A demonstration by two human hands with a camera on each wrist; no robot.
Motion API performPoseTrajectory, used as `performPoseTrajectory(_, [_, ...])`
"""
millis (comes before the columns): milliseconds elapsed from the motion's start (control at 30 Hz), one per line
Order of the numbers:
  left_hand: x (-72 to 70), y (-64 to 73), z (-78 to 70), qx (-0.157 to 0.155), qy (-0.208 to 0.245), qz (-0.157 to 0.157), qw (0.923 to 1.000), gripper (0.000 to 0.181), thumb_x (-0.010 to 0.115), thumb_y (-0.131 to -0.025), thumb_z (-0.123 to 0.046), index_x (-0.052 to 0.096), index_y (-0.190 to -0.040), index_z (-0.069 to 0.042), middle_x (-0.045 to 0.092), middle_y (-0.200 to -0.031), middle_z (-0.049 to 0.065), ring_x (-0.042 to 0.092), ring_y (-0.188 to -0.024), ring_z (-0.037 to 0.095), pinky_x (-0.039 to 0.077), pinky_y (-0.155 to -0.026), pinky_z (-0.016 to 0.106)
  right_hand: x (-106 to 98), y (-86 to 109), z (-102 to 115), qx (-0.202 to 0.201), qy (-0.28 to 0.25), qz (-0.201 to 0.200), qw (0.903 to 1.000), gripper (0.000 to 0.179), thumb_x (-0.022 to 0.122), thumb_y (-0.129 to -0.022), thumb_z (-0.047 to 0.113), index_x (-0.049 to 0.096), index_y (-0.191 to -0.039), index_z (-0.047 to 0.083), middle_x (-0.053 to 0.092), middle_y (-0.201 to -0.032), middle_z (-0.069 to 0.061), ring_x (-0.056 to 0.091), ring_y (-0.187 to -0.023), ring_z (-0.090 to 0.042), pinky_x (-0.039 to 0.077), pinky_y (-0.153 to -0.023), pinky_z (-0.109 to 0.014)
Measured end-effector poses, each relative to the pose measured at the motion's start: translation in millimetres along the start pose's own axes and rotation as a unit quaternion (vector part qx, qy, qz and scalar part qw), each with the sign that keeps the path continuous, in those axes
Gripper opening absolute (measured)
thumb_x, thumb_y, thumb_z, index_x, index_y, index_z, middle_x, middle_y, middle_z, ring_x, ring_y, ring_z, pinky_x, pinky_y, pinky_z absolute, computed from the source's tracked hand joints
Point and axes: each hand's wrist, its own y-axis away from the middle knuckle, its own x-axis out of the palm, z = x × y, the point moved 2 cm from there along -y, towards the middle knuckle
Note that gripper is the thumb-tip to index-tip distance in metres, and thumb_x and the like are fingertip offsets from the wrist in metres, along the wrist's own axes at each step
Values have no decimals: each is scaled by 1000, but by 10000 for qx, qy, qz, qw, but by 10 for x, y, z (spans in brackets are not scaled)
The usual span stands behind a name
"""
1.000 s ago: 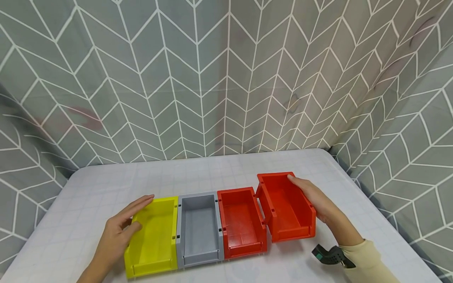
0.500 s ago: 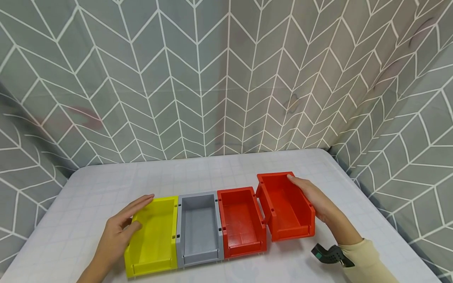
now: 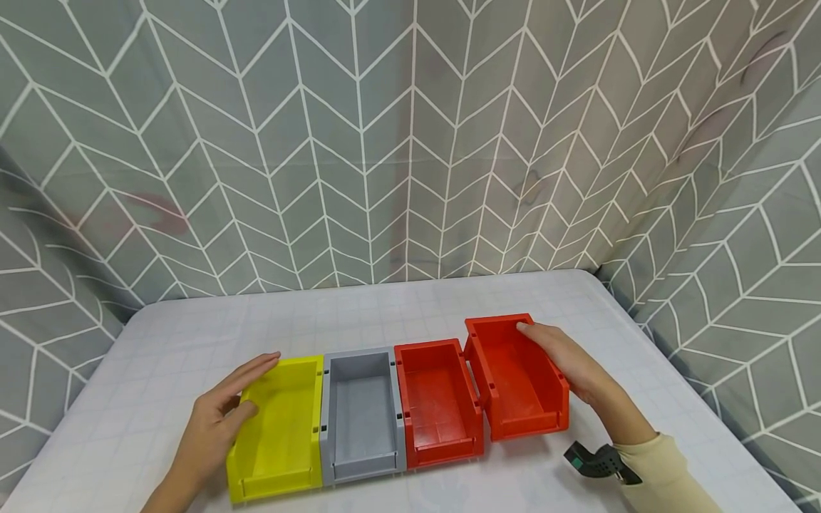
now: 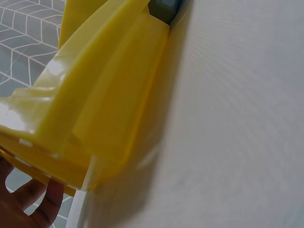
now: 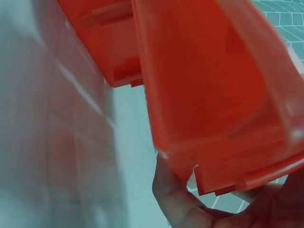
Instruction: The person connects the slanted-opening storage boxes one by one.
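Observation:
A yellow storage bin (image 3: 282, 427), a grey bin (image 3: 362, 417) and a red bin (image 3: 439, 406) stand side by side in a row on the table. My left hand (image 3: 214, 420) grips the yellow bin at its left wall, thumb over the rim and fingers at the back corner. At the row's right end, my right hand (image 3: 574, 363) holds a second red bin (image 3: 522, 377) by its right wall, thumb inside. That bin is raised above the table, its left side right at the first red bin's edge. In the right wrist view, fingers (image 5: 173, 194) curl beneath its end.
The white table (image 3: 359, 313) has rounded far corners, with a patterned grey curtain (image 3: 385, 142) hanging behind and beside it. A black strap device (image 3: 603, 463) sits at the right wrist, by the sleeve (image 3: 667, 470).
The held red bin has shifted very slightly left and down with my right hand. My left hand and the row of three bins stay in place.

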Motion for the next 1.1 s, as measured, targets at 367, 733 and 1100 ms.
performPoseTrajectory(367, [3,5,2,-69,17,-4,10000,65,52,-91,18,62,-147,-14,54,-152,8,45,-134,-2,44,-90,12,14,27,12,41,486,-154,9987,67,48,-107,46,40,-149,-5,57,-128,-20,62,-103,-32,60,-80,-44])
performPoseTrajectory(733, [-31,13,-30,-182,-16,70,9998,65,51,-91,19,61,-147,-13,54,-153,9,45,-134,-2,43,-91,11,48,25,58,65,736,-446,9963,70,49,-106,49,40,-150,-5,51,-136,-23,58,-110,-33,59,-82,-40])
performPoseTrajectory(1100, [-55,-47,-136,-938,-874,700,9893,71,54,-93,13,51,-156,-20,42,-162,4,40,-145,37,51,-99,50,40,12,61,122,717,-307,9969,65,50,-106,45,43,-147,-4,56,-128,-20,61,-104,-31,59,-80,-41])
